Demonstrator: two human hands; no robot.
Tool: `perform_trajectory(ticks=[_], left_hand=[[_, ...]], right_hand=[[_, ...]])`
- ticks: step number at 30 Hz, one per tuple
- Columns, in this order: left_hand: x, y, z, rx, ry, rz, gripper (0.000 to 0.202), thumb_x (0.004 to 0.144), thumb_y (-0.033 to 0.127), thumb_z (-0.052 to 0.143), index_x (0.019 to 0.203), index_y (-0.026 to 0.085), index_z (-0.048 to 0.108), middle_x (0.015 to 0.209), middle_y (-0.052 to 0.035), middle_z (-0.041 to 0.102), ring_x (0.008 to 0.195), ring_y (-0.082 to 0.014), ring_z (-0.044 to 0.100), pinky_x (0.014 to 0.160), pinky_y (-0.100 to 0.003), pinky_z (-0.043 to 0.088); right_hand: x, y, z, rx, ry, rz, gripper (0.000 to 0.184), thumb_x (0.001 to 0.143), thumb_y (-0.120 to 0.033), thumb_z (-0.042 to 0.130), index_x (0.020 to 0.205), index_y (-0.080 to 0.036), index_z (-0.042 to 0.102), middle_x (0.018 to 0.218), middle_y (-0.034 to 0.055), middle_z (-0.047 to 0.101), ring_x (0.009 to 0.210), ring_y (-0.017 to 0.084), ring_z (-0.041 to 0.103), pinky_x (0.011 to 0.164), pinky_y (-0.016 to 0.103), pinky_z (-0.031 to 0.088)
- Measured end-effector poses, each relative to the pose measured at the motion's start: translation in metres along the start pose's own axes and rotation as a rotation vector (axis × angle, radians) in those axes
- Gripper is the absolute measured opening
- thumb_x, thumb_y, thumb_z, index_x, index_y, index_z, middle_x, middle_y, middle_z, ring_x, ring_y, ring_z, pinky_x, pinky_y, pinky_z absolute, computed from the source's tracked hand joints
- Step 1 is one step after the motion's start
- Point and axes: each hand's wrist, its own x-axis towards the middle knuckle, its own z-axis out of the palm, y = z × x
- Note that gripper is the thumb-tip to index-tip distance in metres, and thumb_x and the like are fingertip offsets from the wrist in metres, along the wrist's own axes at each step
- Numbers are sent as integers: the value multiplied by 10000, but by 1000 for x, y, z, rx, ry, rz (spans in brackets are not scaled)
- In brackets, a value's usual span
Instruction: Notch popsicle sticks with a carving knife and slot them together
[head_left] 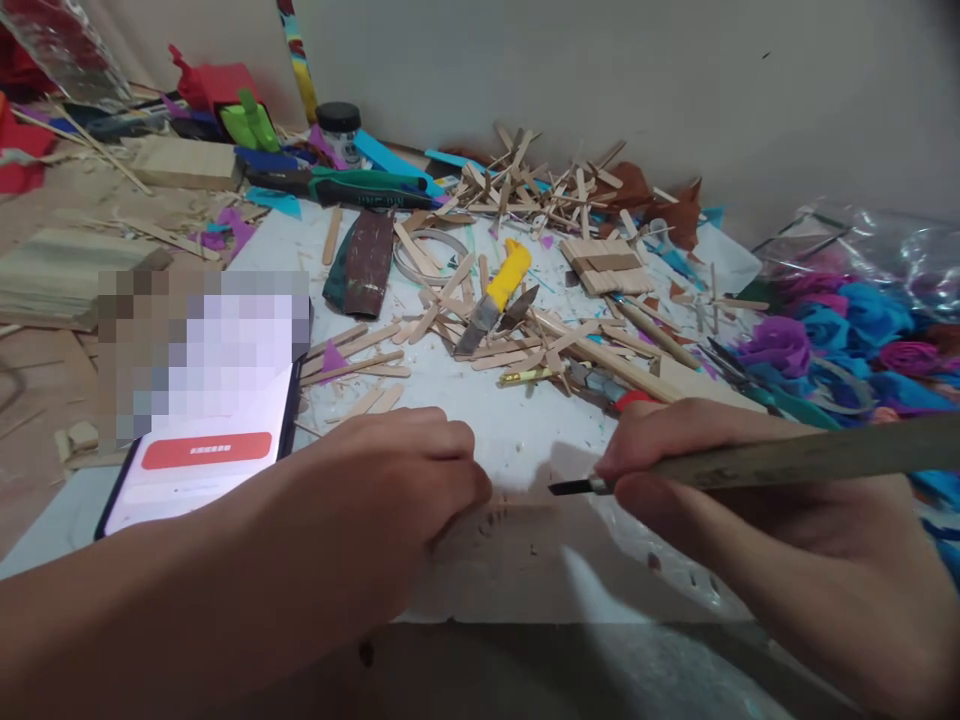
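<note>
My right hand (720, 470) grips a long wooden-handled blade tool (787, 462), its dark tip (570, 487) pointing left just above the white work surface (517, 430). My left hand (405, 470) is curled with its fingers pressed down on a thin wooden stick piece (510, 505) that lies flat on the surface, right beside the blade tip. The stick is mostly hidden under the fingers.
A lit phone (210, 440) lies left of my left hand. Loose craft sticks (540, 190), a yellow utility knife (499, 290), a green-handled tool (360, 187), a stick bundle (607, 265) and a dark jar (339, 125) crowd the far side. Coloured paper flowers (840, 340) sit right.
</note>
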Motion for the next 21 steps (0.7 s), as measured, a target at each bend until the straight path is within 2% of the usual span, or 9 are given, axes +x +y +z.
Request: perform_trajectory(ticks=[4, 6, 9, 11, 13, 16, 18, 21], left_hand=[[5, 5, -1, -109, -17, -112, 246, 908, 74, 556, 880, 222, 750, 801, -1, 694, 703, -188, 632, 641, -306, 437], [6, 8, -2, -92, -1, -78, 280, 965, 71, 514, 821, 198, 717, 795, -23, 681, 714, -195, 615, 661, -321, 434], [5, 10, -3, -59, 17, -27, 366, 1053, 96, 444, 877, 195, 749, 843, -34, 685, 771, -208, 597, 721, -347, 428], [4, 9, -4, -58, 18, -45, 351, 1084, 157, 470, 898, 211, 763, 879, -26, 680, 814, -215, 586, 772, -368, 415], [4, 8, -4, -63, 14, -53, 337, 1090, 190, 500, 870, 221, 754, 890, -18, 667, 844, -218, 575, 813, -384, 397], [6, 6, -2, -73, 7, -34, 346, 1080, 178, 501, 828, 215, 735, 881, -22, 656, 861, -228, 556, 837, -400, 375], [6, 6, -1, -82, -1, -35, 346, 1078, 171, 503, 817, 209, 727, 882, -25, 654, 862, -229, 546, 841, -405, 364], [5, 6, -1, -80, 5, -38, 340, 1082, 166, 506, 822, 207, 720, 894, -20, 656, 865, -223, 543, 844, -407, 352]], right_hand=[[-10, 9, -9, -87, 11, 17, 38, 917, -401, 842, 905, -435, 829, 817, -70, 801, 694, 155, 763, 582, 192, 630], [-17, 17, -12, -168, 0, 1, 74, 924, -422, 829, 982, -467, 843, 937, -65, 843, 796, 194, 801, 682, 252, 685], [-24, 26, -9, -218, -6, -22, 149, 958, -418, 774, 1078, -467, 850, 1022, -50, 869, 831, 220, 820, 785, 325, 714], [-26, 28, -5, -228, 10, -47, 163, 947, -367, 773, 1064, -445, 855, 1001, -51, 882, 811, 218, 832, 751, 308, 715], [-25, 27, -1, -238, 0, -66, 139, 922, -331, 787, 1008, -423, 847, 956, -58, 885, 776, 212, 836, 650, 266, 696], [-19, 24, 3, -221, -85, -55, 73, 940, -352, 769, 932, -399, 825, 882, -60, 875, 690, 200, 814, 494, 228, 630], [-15, 22, 5, -183, -116, -30, 76, 948, -359, 766, 914, -379, 831, 858, -49, 872, 663, 197, 801, 476, 224, 616], [-10, 20, 7, -124, -89, 15, 8, 894, -359, 834, 892, -353, 839, 830, -39, 861, 625, 183, 775, 471, 216, 610]])
